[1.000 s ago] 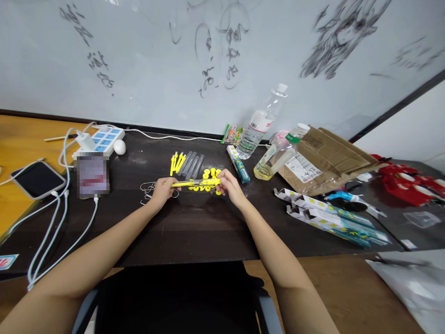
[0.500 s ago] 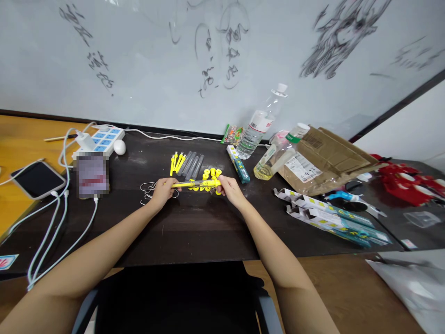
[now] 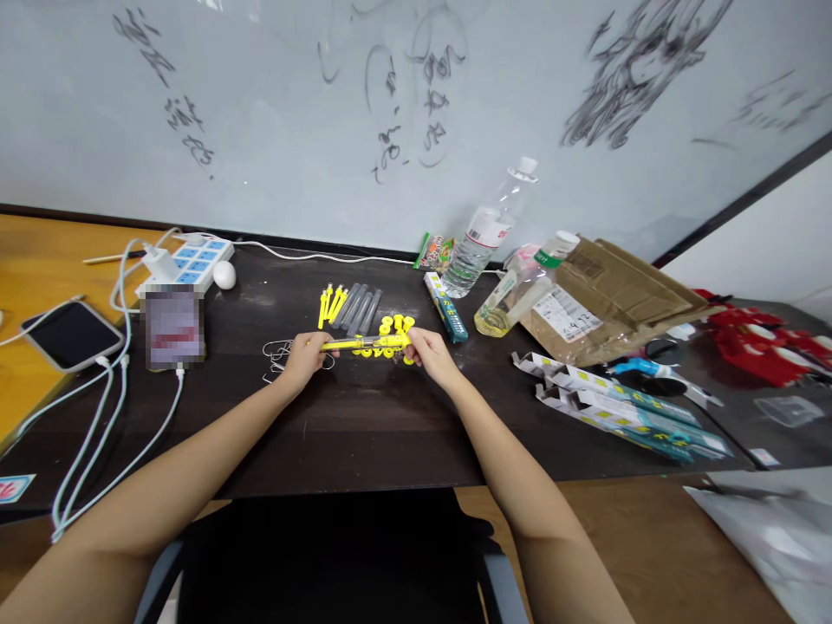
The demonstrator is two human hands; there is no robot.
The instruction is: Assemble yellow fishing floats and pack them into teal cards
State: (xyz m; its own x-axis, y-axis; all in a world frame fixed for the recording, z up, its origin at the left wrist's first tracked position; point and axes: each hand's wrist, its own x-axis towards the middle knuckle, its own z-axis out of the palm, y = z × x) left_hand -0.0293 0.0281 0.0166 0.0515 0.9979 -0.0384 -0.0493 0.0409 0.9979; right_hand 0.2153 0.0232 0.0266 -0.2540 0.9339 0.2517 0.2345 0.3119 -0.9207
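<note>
My left hand is closed around the left end of a slim yellow rod with a clear section towards its right. At the other end, my right hand pinches the yellow end piece, so the rod lies level between both hands above the dark table. Right behind it are several yellow spool-shaped parts, partly hidden by the rod and the right fingers. Thin bent metal wires lie beside my left hand. Farther back, short yellow sticks sit next to several clear tubes.
Behind stand a water bottle, a bottle with yellow liquid and a narrow green box. More long boxes and a brown parcel are at right. A power strip, phone and white cables occupy the left.
Both hands keep their grip on the yellow rod in almost the same place. Only a very slight shift of the view shows.
</note>
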